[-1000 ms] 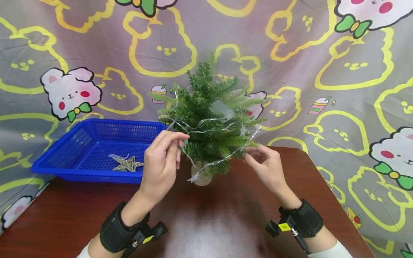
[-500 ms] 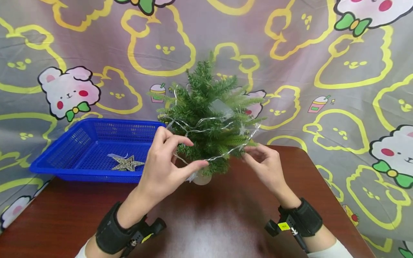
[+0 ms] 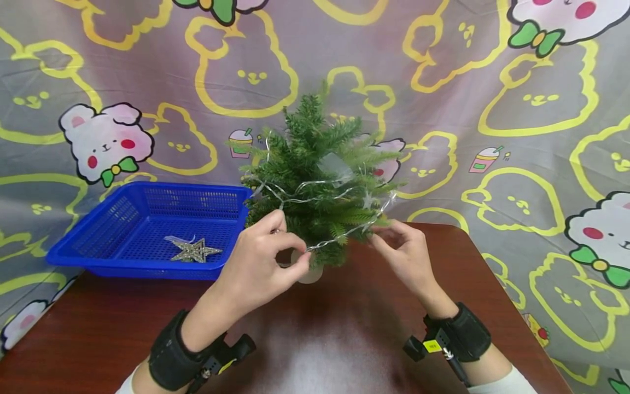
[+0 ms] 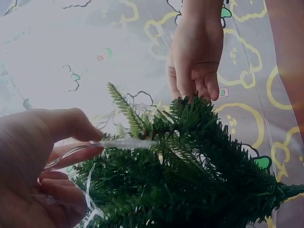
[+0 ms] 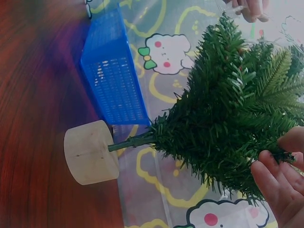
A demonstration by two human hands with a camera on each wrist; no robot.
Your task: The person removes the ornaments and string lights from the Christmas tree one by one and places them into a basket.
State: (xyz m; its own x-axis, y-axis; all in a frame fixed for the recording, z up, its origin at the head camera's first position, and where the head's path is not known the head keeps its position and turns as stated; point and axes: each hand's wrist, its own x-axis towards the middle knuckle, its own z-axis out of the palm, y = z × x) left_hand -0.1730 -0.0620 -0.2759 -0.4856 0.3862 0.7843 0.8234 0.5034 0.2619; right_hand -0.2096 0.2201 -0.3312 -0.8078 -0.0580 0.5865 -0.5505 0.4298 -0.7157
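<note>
A small green artificial Christmas tree (image 3: 320, 148) stands on the table, its round pale wooden base (image 5: 90, 153) plain in the right wrist view. Clear string lights (image 3: 327, 242) with star-shaped pieces loop across its front. At the tree's lower left, my left hand (image 3: 268, 257) pinches the string lights between thumb and index finger. The left wrist view has the clear wire (image 4: 66, 156) running over that hand's fingers. On the other side my right hand (image 3: 406, 251) pinches the tip of a low branch (image 5: 278, 154) between thumb and fingers.
A blue plastic basket (image 3: 147, 267) sits left of the tree and holds a glittery gold star ornament (image 3: 196, 250) with a ribbon. Behind the brown table (image 3: 344, 339) hangs a patterned cloth (image 3: 443, 104).
My left hand spread its thumb and fingers apart, moved down and slightly right, then brought thumb and index together on the string lights. My right hand has stayed in place.
</note>
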